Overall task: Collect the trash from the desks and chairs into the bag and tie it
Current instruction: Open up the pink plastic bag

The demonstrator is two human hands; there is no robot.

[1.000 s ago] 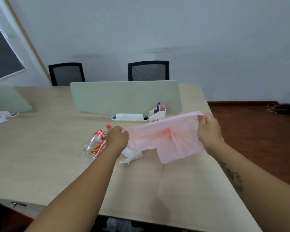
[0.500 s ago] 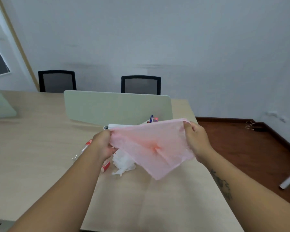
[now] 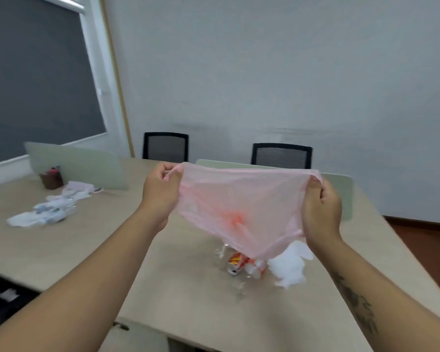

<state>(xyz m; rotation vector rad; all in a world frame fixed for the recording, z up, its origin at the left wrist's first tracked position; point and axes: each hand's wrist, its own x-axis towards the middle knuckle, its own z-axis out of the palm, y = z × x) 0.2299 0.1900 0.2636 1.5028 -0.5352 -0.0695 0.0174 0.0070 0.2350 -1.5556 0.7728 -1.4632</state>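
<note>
Both hands, left point(image 3: 160, 193) and right point(image 3: 321, 210), each pinch the pink bag point(image 3: 241, 209) in a closed grip, stretched wide above the tabletop point(image 3: 87, 250).

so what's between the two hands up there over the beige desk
In the head view, the thin pink plastic bag is stretched from the left hand to the right hand, each pinching a top corner; nothing else lies between them.
</note>
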